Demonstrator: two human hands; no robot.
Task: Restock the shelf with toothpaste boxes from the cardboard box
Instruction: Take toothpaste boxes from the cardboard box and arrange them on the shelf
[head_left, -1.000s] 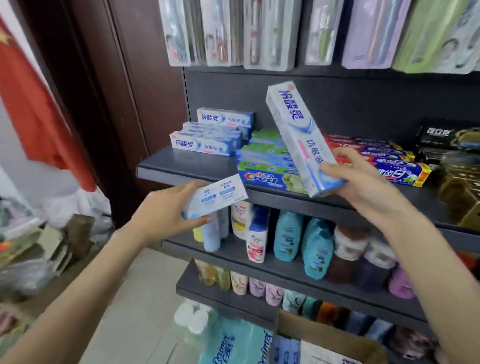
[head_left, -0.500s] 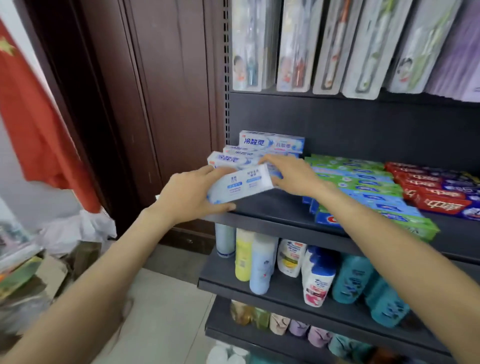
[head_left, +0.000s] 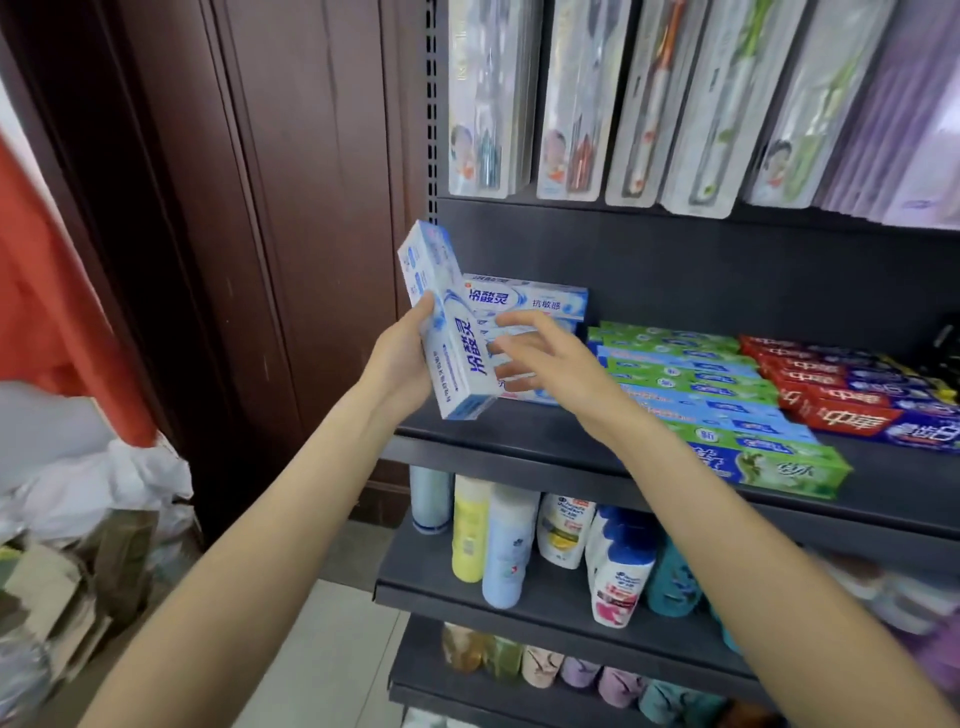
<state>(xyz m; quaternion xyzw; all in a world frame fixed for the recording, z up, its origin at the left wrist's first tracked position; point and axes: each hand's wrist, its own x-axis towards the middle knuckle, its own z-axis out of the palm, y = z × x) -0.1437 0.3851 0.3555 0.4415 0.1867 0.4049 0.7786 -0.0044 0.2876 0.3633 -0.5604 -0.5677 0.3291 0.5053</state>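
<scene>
White-blue box (head_left: 448, 332) gripped upright in left hand (head_left: 400, 358); right hand (head_left: 545, 364), fingers spread and holding nothing, reaching toward stack (head_left: 530, 312) on shelf (head_left: 519, 431).

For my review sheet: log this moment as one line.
left hand: holds toothpaste box tilted | right hand: open by shelf stack | placement: pending
</scene>
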